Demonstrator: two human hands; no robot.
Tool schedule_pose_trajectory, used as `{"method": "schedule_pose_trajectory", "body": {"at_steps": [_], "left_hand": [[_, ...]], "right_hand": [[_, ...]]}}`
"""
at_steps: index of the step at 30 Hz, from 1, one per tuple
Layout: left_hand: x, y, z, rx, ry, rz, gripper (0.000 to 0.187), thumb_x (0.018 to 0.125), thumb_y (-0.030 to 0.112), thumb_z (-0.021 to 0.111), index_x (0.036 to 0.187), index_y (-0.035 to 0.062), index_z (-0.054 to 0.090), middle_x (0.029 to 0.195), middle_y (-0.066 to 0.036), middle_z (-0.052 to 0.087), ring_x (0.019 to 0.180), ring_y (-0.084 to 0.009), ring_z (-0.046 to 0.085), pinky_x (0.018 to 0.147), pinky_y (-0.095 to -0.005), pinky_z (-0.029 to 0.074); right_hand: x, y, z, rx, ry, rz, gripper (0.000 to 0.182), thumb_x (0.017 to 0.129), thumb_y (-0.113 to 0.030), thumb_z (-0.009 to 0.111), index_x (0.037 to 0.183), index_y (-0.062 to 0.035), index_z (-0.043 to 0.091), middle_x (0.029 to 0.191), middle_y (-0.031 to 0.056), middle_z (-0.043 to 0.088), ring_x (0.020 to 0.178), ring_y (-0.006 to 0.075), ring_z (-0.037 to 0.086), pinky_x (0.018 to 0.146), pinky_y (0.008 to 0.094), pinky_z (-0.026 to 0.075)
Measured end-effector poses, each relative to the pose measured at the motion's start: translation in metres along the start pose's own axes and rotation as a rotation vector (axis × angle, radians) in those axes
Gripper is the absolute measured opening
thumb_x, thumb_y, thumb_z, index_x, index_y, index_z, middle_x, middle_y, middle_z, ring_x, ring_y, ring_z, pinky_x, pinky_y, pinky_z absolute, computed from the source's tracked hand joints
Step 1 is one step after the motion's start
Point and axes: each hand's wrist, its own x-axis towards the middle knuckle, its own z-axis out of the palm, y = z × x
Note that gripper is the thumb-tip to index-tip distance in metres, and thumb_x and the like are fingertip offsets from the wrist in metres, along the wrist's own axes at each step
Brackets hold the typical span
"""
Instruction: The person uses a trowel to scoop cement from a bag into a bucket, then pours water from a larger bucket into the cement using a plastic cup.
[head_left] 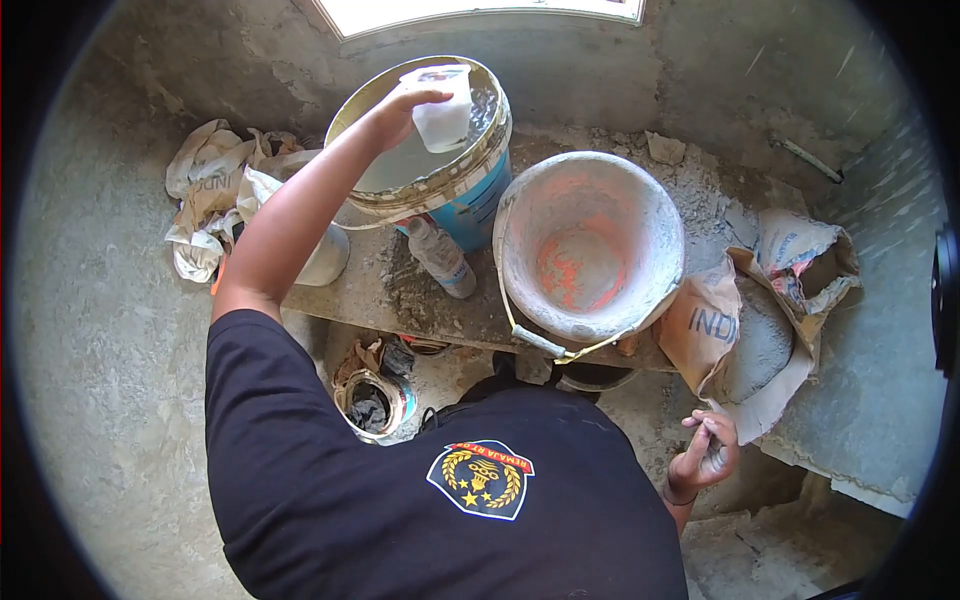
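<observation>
My left hand (398,115) is closed round the rim of a translucent white plastic tub (442,118), tilted over the large blue bucket (470,210). Water shows inside that bucket, and its rim is crusted with dried mortar. Beside it stands a second bucket (590,235), pale with grey residue and orange patches inside, its wire handle hanging over the front. My right hand (708,455) hangs at the right with loosely curled fingers and nothing visible in them. It is just below the torn paper cement bag (705,325), which holds grey powder.
A plastic bottle (440,258) leans against the blue bucket. Crumpled bags (215,180) lie on the left of the dusty ledge (400,310). A small container (375,405) with dark contents sits below. Concrete walls surround the ledge, with a pipe (808,160) at the right.
</observation>
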Motion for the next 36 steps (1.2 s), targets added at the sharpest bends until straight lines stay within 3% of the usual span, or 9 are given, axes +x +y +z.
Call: {"method": "schedule_pose_trajectory", "body": {"at_steps": [3,7,9,10,14,15,24,33,36], "left_hand": [[-0.016,0.022,0.013,-0.056,0.024,0.043,0.05,0.08,0.027,0.074,0.122,0.006,0.057,0.107,-0.008,0.065,0.107,-0.0203,0.06,0.094,-0.0374,0.047],[-0.021,0.034,0.014,-0.08,0.097,0.142,0.049,0.082,0.027,0.071,0.124,0.0064,0.057,0.108,-0.009,0.065,0.103,-0.0199,0.062,0.093,-0.0365,0.048],[-0.017,0.036,0.002,-0.102,-0.038,0.171,0.055,0.084,0.028,0.066,0.131,0.0044,0.049,0.121,-0.014,0.061,0.116,-0.03,0.058,0.102,-0.0444,0.045],[-0.018,0.039,-0.001,-0.07,-0.062,0.173,0.057,0.083,0.029,0.065,0.131,0.0023,0.048,0.119,-0.017,0.061,0.115,-0.0325,0.059,0.101,-0.0458,0.046],[-0.022,0.045,-0.005,-0.116,-0.048,0.213,0.058,0.083,0.027,0.062,0.131,-0.0013,0.047,0.122,-0.02,0.059,0.116,-0.0338,0.058,0.101,-0.0459,0.046],[-0.023,0.05,-0.004,-0.199,-0.074,0.211,0.052,0.082,0.02,0.065,0.127,-0.0009,0.05,0.112,-0.019,0.064,0.106,-0.0311,0.064,0.094,-0.0433,0.051],[-0.051,0.083,0.05,-0.073,-0.174,0.265,0.061,0.085,0.029,0.06,0.137,0.0027,0.042,0.125,-0.021,0.056,0.116,-0.0358,0.057,0.097,-0.0469,0.049],[-0.076,0.06,0.131,-0.009,-0.329,0.12,0.07,0.071,0.031,0.074,0.13,0.004,0.047,0.112,-0.018,0.062,0.102,-0.0261,0.064,0.09,-0.0371,0.052],[-0.079,0.041,0.143,0.098,-0.294,0.04,0.075,0.065,0.029,0.082,0.128,0.0042,0.051,0.117,-0.014,0.06,0.111,-0.0234,0.058,0.097,-0.0358,0.045]], "right_hand": [[-0.002,0.002,0.0,0.029,-0.013,0.049,0.014,0.087,0.005,0.045,0.098,0.0039,0.055,0.088,0.0187,0.061,0.069,0.0208,0.055,0.061,0.0283,0.049],[0.002,0.004,0.004,0.011,0.003,0.021,0.014,0.085,0.007,0.048,0.095,0.0028,0.056,0.083,0.0174,0.063,0.066,0.02,0.059,0.058,0.0282,0.052],[0.004,0.005,0.003,0.032,-0.052,0.015,0.015,0.087,0.007,0.045,0.098,0.0042,0.055,0.088,0.0184,0.061,0.07,0.021,0.056,0.061,0.0283,0.049],[0.005,0.005,0.003,0.033,-0.055,0.014,0.015,0.087,0.007,0.045,0.098,0.0042,0.055,0.088,0.0184,0.061,0.07,0.021,0.056,0.061,0.0283,0.049],[0.013,0.003,0.007,0.039,-0.054,0.015,0.014,0.085,0.007,0.047,0.095,0.0027,0.056,0.086,0.018,0.063,0.067,0.0205,0.058,0.059,0.028,0.051],[0.014,-0.001,0.009,0.021,-0.042,0.023,0.013,0.083,0.007,0.048,0.093,0.0011,0.056,0.084,0.0168,0.064,0.064,0.0199,0.06,0.058,0.0278,0.052],[0.012,0.001,0.005,0.021,-0.035,0.035,0.015,0.082,0.01,0.05,0.092,0.001,0.057,0.081,0.0165,0.065,0.065,0.0199,0.064,0.057,0.0275,0.053],[0.008,0.007,-0.005,-0.021,-0.084,0.012,0.016,0.085,0.008,0.045,0.096,0.0017,0.054,0.083,0.0199,0.063,0.063,0.02,0.059,0.058,0.0289,0.051],[0.006,0.008,-0.006,-0.029,-0.086,0.02,0.016,0.085,0.008,0.045,0.096,0.0017,0.054,0.082,0.0197,0.063,0.063,0.0198,0.059,0.058,0.0288,0.051]]}}
